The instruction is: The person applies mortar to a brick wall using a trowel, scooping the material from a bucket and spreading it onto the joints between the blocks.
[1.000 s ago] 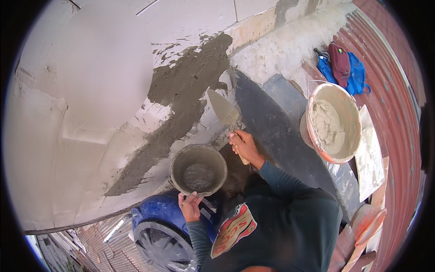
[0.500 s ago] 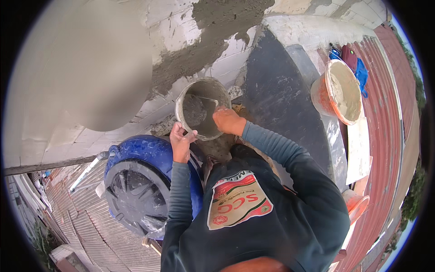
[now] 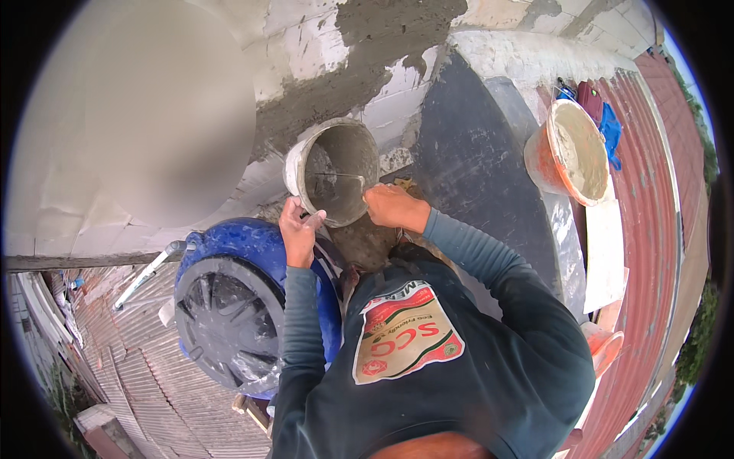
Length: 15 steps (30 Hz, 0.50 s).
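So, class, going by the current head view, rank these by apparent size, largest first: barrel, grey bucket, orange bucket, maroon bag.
1. Barrel, partly behind a sleeve.
2. Grey bucket and orange bucket: too alike to rank; differing nearness may mislead.
3. Maroon bag, partly hidden.

Looking steeply down from the wearer's head, an upright fisheye view faces past the dark shirt (image 3: 482,394), nearest the lens below the gray bucket (image 3: 294,167), toward the wall (image 3: 310,46) beyond it. From close above, its curved sweep reaches a red corrugated roof (image 3: 650,172) right of the bucket.
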Each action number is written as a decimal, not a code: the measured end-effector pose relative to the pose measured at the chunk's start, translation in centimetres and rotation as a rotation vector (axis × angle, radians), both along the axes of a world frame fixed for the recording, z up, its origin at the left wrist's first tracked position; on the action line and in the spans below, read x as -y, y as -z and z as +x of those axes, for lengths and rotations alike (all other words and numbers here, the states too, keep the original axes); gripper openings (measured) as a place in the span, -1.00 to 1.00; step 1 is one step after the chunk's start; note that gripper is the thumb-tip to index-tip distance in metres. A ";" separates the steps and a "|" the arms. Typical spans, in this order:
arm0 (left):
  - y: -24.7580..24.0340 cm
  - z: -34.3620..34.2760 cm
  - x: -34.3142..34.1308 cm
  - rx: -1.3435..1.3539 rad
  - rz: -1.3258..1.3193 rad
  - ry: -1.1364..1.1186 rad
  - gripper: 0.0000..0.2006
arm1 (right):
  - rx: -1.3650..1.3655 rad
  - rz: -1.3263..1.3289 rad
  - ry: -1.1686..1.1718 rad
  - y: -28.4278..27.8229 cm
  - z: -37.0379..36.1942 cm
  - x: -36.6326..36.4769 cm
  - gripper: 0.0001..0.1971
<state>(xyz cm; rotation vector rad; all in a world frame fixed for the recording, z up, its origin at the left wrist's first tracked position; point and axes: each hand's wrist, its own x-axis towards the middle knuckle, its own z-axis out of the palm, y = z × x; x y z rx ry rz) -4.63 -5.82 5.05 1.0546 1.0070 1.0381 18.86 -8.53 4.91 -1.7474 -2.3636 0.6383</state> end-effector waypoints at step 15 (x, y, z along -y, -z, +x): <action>-2.8 2.1 0.0 -0.030 0.203 -0.006 -0.65 | -0.046 0.096 0.154 -7.2 9.5 -0.2 -0.72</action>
